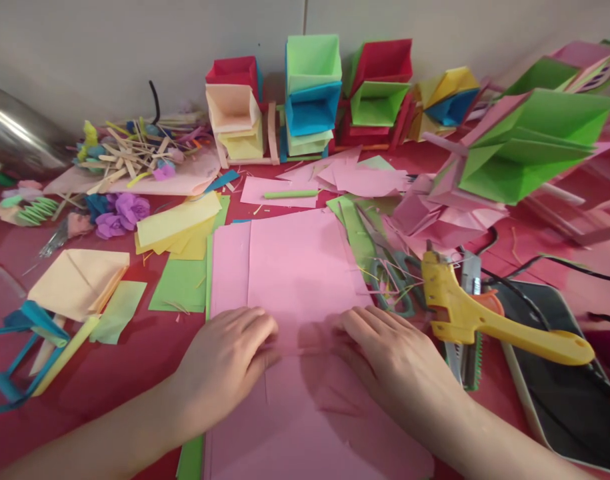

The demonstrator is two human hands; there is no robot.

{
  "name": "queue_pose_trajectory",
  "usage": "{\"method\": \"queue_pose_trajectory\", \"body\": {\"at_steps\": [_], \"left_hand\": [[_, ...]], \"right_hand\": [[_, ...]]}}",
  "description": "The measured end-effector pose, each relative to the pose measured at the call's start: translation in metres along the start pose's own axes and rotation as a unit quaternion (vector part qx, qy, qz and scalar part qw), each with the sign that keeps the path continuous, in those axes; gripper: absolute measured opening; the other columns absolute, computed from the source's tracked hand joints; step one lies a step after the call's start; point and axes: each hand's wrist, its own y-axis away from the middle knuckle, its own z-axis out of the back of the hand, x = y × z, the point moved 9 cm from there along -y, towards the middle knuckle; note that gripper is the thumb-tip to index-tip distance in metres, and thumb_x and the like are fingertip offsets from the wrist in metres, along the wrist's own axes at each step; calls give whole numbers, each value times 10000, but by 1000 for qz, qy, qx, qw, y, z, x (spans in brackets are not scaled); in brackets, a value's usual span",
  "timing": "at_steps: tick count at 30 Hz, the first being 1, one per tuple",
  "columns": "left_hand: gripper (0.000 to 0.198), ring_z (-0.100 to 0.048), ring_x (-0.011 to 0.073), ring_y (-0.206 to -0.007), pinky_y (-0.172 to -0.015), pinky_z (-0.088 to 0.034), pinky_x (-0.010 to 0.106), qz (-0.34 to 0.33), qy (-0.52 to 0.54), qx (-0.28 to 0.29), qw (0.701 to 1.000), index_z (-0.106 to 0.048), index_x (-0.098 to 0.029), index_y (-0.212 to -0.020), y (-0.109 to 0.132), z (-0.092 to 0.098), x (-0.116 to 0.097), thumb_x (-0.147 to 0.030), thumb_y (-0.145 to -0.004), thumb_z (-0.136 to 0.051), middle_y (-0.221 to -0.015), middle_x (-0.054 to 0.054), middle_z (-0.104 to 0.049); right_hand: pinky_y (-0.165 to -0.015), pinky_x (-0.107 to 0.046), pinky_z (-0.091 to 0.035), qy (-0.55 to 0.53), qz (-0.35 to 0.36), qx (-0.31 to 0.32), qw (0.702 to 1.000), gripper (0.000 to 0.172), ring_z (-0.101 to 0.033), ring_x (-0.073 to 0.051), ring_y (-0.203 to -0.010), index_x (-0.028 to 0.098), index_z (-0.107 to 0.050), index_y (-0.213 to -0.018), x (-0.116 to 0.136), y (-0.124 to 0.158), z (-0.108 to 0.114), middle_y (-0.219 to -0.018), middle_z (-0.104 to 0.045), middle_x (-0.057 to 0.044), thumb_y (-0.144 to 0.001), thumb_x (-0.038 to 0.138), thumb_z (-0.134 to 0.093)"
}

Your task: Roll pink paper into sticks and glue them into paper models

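A pink sheet of paper [299,260] lies on top of more pink paper [285,433] in front of me. My left hand [227,363] is closed at the left end of the sheet's near edge, thumb below and fingers above. At the right end of that edge, my right hand [392,353] grips in the same way. A slight blur covers the fingertips. The edge between both hands looks slightly raised or folded. Green paper [189,460] shows beneath the pink stack on the left.
Right of the paper are a yellow glue gun [459,313], scissors [392,273] and a phone [575,400]. Folded paper boxes [312,107] stand along the wall. To the left lie purple paper flowers [122,215], wooden sticks [129,157] and a peach paper piece [77,280].
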Motion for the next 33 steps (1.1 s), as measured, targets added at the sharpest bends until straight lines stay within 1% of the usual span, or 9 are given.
{"method": "queue_pose_trajectory", "body": {"at_steps": [3,7,11,16,18,22,27,30,33], "left_hand": [[35,-466,172,-723,-631,-386,312,-43,-20,-20,999,-501,-180,-824,1,4,-11,-162,-850,-487,-776,13,-520],[189,-455,183,-756,-647,-375,318,-124,-55,-41,990,-562,-200,-901,7,4,-27,-119,-880,-393,-822,21,-562],[182,-464,190,-748,-654,-370,330,-148,-111,-73,980,-597,-179,-902,12,7,-34,-143,-872,-421,-811,33,-586],[291,-496,192,-759,-661,-400,333,-206,-146,-113,961,-601,-114,-978,14,14,-54,-95,-883,-327,-872,75,-613],[309,-508,180,-733,-650,-425,318,-207,-137,-111,962,-608,-108,-956,12,13,-58,-89,-888,-308,-837,73,-617],[359,-530,174,-699,-604,-471,295,-169,-128,-101,972,-619,-118,-891,7,10,-55,-98,-902,-261,-753,64,-604],[356,-548,175,-685,-563,-493,288,-151,-134,-80,976,-617,-127,-885,9,6,-46,-102,-899,-262,-772,66,-599],[318,-551,181,-681,-560,-495,299,-157,-147,-84,973,-615,-124,-882,10,6,-45,-106,-891,-297,-784,67,-603],[310,-546,187,-662,-553,-491,311,-167,-148,-89,971,-616,-124,-850,10,7,-47,-105,-885,-308,-759,62,-602]], "right_hand": [[-618,-289,-364,-27,51,9,998,219,-483,-171,-711,189,-570,-802,9,2,-2,-793,-574,-41,-892,155,-374],[-662,-313,-347,-38,109,17,993,287,-449,-177,-736,188,-607,-815,18,5,-1,-763,-576,-37,-901,134,-339],[-643,-314,-329,-27,123,17,992,306,-434,-172,-705,175,-599,-760,19,4,1,-730,-568,-40,-919,180,-337],[-641,-303,-319,-4,128,20,992,283,-430,-165,-698,175,-595,-758,19,1,-1,-720,-556,-34,-912,164,-358],[-644,-300,-320,0,131,17,991,278,-425,-163,-694,171,-588,-749,21,1,-1,-719,-551,-32,-910,160,-362],[-641,-305,-323,17,136,5,991,278,-425,-171,-700,159,-576,-723,25,3,1,-720,-544,-39,-905,162,-366],[-602,-301,-338,31,158,23,987,336,-430,-167,-655,135,-604,-769,31,7,1,-712,-540,-61,-905,113,-297],[-601,-306,-340,53,172,15,983,332,-441,-175,-662,130,-607,-782,35,9,3,-711,-542,-65,-900,110,-297],[-604,-312,-335,77,185,-3,980,319,-429,-179,-659,135,-595,-739,38,11,4,-690,-533,-62,-890,109,-315]]}}
